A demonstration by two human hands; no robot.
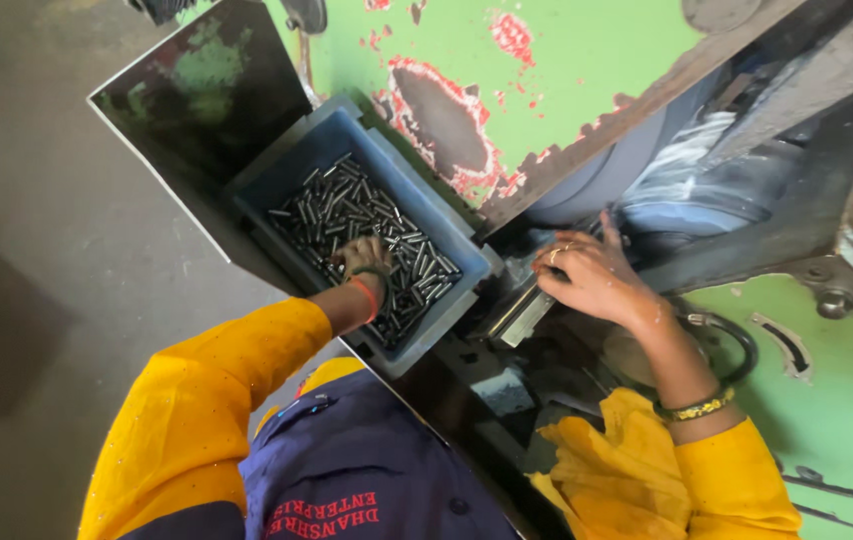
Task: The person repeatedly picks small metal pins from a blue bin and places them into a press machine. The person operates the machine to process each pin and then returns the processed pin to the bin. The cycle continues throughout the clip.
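Note:
My left hand [362, 258] reaches down into a blue plastic bin [467, 262] filled with several short dark metal pins [347, 205]; its fingers are curled among the pins, and what they hold is hidden. My right hand [592, 275] rests on the dark, oily bed of a green machine [567, 60], fingers bent against a narrow metal guide rail [519, 315] beside the grinding wheel [687, 160]. Both arms wear yellow sleeves, with bangles at the wrists.
A dark metal tray [197, 90] holds the bin, at the machine's left. Grey concrete floor [37, 250] lies further left. The machine's green paint is chipped to red in patches. A dark cable loop [737, 340] sits near my right wrist.

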